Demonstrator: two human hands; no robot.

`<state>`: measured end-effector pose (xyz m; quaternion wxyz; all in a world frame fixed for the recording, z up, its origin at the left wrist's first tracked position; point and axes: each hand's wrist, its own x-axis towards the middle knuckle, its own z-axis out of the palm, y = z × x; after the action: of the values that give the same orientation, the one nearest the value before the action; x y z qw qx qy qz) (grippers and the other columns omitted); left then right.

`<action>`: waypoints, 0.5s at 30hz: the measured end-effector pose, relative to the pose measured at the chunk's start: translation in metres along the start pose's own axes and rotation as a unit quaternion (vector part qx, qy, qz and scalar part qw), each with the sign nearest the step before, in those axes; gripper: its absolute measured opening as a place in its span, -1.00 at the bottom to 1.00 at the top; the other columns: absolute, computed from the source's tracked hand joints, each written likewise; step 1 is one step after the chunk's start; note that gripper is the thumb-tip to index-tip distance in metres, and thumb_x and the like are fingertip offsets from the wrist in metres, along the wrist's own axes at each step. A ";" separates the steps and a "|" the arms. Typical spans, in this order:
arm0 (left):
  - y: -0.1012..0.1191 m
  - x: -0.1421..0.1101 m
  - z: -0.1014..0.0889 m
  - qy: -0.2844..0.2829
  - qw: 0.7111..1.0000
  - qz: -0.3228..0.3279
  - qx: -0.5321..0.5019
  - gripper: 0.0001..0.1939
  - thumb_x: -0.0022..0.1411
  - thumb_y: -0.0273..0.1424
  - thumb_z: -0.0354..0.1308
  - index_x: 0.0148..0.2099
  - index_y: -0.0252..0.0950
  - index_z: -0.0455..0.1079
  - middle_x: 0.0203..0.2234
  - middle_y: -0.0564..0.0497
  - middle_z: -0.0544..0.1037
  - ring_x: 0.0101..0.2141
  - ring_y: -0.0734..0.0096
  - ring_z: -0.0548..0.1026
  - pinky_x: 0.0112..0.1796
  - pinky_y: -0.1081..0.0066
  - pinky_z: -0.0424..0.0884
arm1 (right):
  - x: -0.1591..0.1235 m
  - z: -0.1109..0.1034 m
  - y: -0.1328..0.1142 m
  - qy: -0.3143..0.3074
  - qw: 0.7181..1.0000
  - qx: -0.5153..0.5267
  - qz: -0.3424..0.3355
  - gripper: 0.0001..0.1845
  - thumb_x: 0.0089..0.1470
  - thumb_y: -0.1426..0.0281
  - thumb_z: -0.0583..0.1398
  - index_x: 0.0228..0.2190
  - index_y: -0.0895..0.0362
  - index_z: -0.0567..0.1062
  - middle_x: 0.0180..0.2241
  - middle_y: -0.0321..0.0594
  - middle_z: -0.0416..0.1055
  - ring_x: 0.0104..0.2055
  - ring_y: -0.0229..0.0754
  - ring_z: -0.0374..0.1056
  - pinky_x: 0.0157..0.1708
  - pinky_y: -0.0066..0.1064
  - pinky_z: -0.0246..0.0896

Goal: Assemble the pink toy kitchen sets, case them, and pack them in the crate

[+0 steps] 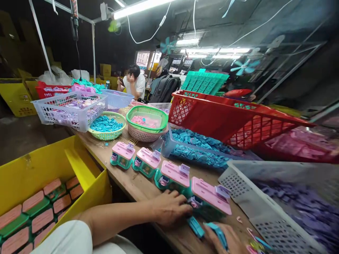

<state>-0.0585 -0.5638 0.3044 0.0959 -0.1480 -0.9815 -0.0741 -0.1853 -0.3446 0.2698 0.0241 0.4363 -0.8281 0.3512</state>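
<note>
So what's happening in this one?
The person's left hand is beside the near side of a row of four pink-lidded boxes. Their right hand, partly out of frame, seems to hold a blue piece; a second blue piece lies on the table. More pink-topped boxes sit in a yellow carton.

You're in a plain white short sleeve point(63, 240), with off-white cloth point(120, 246) lower down (can't tell which garment that is tbh). Your left hand point(169, 208) and right hand point(231, 238) are both bare.
</note>
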 end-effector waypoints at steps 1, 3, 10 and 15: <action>0.000 -0.003 0.000 0.011 1.000 -0.009 -0.014 -0.44 0.27 -0.33 0.13 0.28 -0.34 0.23 0.06 -0.26 0.42 -0.04 0.01 0.42 -0.11 0.08 0.44 | -0.002 -0.001 -0.003 0.056 0.998 -0.029 0.025 -0.41 0.15 -0.21 0.02 -0.42 0.00 0.51 -0.43 -0.10 0.49 -0.32 0.07 0.47 -0.27 -0.06 0.47; 0.001 -0.008 -0.001 0.050 0.997 -0.024 -0.053 -0.45 0.27 -0.37 0.13 0.29 -0.33 0.25 0.14 -0.27 0.38 0.03 0.01 0.40 0.01 0.06 0.39 | -0.007 -0.007 -0.018 0.127 0.988 -0.067 0.060 -0.39 0.11 -0.24 0.03 -0.43 0.03 0.45 -0.42 -0.07 0.45 -0.29 0.09 0.40 -0.21 0.06 0.42; -0.029 0.008 0.010 0.196 0.967 0.005 -0.164 -0.44 0.24 -0.36 0.18 0.25 -0.41 0.23 0.13 -0.32 0.33 0.13 -0.06 0.32 0.12 -0.02 0.36 | -0.013 -0.013 -0.049 0.261 0.956 -0.104 0.080 -0.79 0.27 0.27 0.12 -0.23 0.10 0.50 -0.17 -0.03 0.47 -0.04 -0.01 0.37 0.07 -0.07 0.28; -0.033 0.006 0.008 0.196 0.968 0.031 -0.157 -0.47 0.25 -0.34 0.19 0.23 -0.37 0.24 0.05 -0.26 0.37 0.03 -0.01 0.36 0.06 0.00 0.41 | -0.020 0.009 -0.077 0.193 0.968 -0.139 0.083 -0.81 0.24 0.28 0.24 -0.16 0.08 0.57 -0.14 -0.08 0.51 -0.02 0.01 0.36 0.02 -0.13 0.23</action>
<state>-0.0756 -0.5916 0.2940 0.2639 -0.1744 -0.9147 -0.2516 -0.1134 -0.3645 0.2989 0.2142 0.2821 -0.8819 0.3110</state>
